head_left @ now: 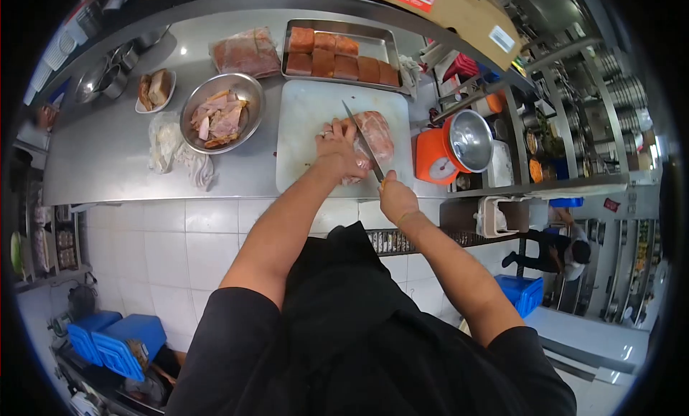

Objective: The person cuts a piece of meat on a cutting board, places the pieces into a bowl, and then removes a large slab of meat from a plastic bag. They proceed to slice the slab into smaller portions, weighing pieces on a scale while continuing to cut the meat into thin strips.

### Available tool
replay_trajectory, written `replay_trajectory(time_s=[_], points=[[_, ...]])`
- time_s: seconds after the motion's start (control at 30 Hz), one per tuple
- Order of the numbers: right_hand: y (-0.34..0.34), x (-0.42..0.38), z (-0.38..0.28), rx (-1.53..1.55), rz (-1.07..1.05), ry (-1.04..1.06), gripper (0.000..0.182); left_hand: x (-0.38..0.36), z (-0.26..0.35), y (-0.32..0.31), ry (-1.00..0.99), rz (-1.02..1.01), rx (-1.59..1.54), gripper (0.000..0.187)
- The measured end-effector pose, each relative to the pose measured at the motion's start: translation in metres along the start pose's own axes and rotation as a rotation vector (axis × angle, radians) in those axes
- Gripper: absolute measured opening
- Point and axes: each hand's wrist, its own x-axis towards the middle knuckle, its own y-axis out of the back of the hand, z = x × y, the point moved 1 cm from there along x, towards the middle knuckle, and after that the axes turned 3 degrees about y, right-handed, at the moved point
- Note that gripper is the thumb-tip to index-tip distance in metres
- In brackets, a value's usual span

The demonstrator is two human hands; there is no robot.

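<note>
A knife (364,140) is in my right hand (398,199), its fingers wrapped round the handle near the board's front edge. The blade slants up and left across a large piece of raw meat (378,130) on the white cutting board (305,104). My left hand (339,145), with a ring on one finger, grips the meat's left side, close beside the blade. Its fingers are bent, and the palm hides part of the meat. Shiny clear wrap shows below that hand, at the meat's near end.
Behind the board, a metal tray (384,43) holds several reddish blocks. Left are a steel bowl (251,93) of meat slices, a bagged slab (245,52) and crumpled plastic (164,140). An orange scale (433,154) stands right of the board. Another person (574,251) is at far right.
</note>
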Motion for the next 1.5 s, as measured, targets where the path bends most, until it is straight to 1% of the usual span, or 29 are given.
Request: replay_trajectory(time_s=[0.07,0.17,0.27,0.33,0.37,0.53,0.67,0.73,0.77,0.8,0.87,0.9,0.97,1.03,1.07,1.1,1.13,1.17,1.27,1.37,1.47,1.5], points=[[0.008,0.011,0.004,-0.017,0.018,0.057,0.036,0.007,-0.001,0.003,0.011,0.001,-0.012,0.133],[0.034,0.013,-0.002,-0.101,-0.04,0.097,0.035,0.003,-0.002,0.006,-0.026,0.005,-0.055,0.134],[0.061,0.016,-0.013,-0.154,-0.129,0.125,0.034,0.007,-0.003,0.002,-0.022,0.022,-0.018,0.134],[0.07,0.019,-0.021,-0.191,-0.157,0.101,0.034,0.007,-0.004,0.004,-0.031,0.016,-0.037,0.132],[0.07,0.02,-0.023,-0.211,-0.175,0.088,0.034,0.007,-0.004,0.004,-0.035,0.009,-0.049,0.131],[0.055,0.019,-0.02,-0.084,-0.135,0.03,0.032,0.01,-0.008,0.008,-0.059,0.042,-0.046,0.129],[0.013,0.018,-0.007,-0.009,-0.081,-0.008,0.03,0.009,-0.008,0.003,-0.074,0.024,-0.033,0.134],[0.002,0.031,-0.005,0.011,-0.032,-0.005,0.031,0.016,-0.01,0.012,-0.069,0.026,-0.017,0.135],[-0.011,0.02,-0.002,0.031,-0.026,-0.026,0.031,0.006,-0.007,0.008,-0.079,-0.002,-0.007,0.135],[-0.006,0.029,-0.002,0.034,-0.005,-0.008,0.032,0.015,-0.007,0.012,-0.064,0.019,-0.004,0.136],[-0.014,0.017,-0.004,0.066,-0.001,-0.013,0.033,0.008,-0.006,0.002,-0.054,0.003,0.013,0.138],[-0.01,0.028,-0.001,0.048,0.025,0.015,0.034,0.016,-0.005,0.011,-0.056,0.017,0.013,0.139],[-0.02,0.025,0.007,0.024,0.02,0.048,0.034,0.007,-0.006,0.006,-0.055,-0.017,0.008,0.14],[-0.005,0.043,0.013,-0.032,0.033,0.106,0.037,0.011,-0.008,0.009,-0.043,0.022,0.004,0.139],[-0.004,0.042,0.019,-0.057,0.02,0.116,0.04,0.008,-0.006,0.002,-0.046,0.017,-0.003,0.139],[0.014,0.041,0.007,-0.096,-0.1,0.119,0.037,0.006,-0.006,0.001,-0.043,0.004,0.005,0.138],[0.054,0.04,-0.016,-0.138,-0.214,0.125,0.035,0.008,-0.006,0.006,-0.04,0.0,0.011,0.137],[0.074,0.037,-0.027,-0.182,-0.336,0.126,0.036,0.007,-0.005,0.006,-0.038,-0.013,0.012,0.136],[0.052,0.047,-0.011,-0.171,-0.275,0.135,0.036,0.008,-0.008,0.003,-0.043,0.03,-0.059,0.131],[0.012,0.046,0.003,-0.028,-0.097,0.031,0.037,0.01,-0.01,-0.002,-0.047,0.041,-0.051,0.131],[-0.001,0.04,-0.001,0.011,-0.069,-0.018,0.038,0.009,-0.01,0.003,-0.068,0.021,-0.073,0.13],[0.007,0.044,-0.003,0.0,-0.08,-0.001,0.038,0.013,-0.009,0.005,-0.06,0.033,-0.071,0.13]])
